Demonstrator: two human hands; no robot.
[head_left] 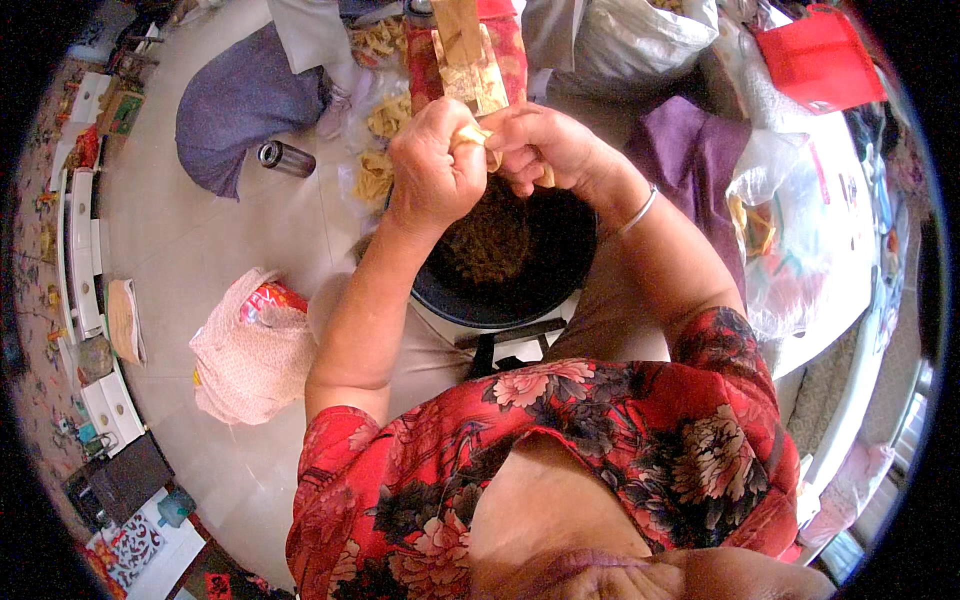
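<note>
Both my hands are raised close together over the far rim of a black round basin (590, 255). A dark brown, crumbly mass (490, 240) lies in the basin. Between the hands is a pale yellow, soft-looking strip (470, 135); its material is unclear. My left hand (435, 165) is curled into a fist, its thumb and forefinger pinching the strip. My right hand (545, 150) has its fingers bent around the strip's other side. A pale end shows below the right fingers. The fingers hide most of the strip.
Beyond my hands a wooden piece (470, 70) lies on red patterned cloth. Pale yellow folded pieces (375, 175) in clear plastic sit left of it. A dark cylindrical cup (287, 158) and a pink cloth bundle (250, 350) are leftward; a clear plastic bag (800, 230) is right.
</note>
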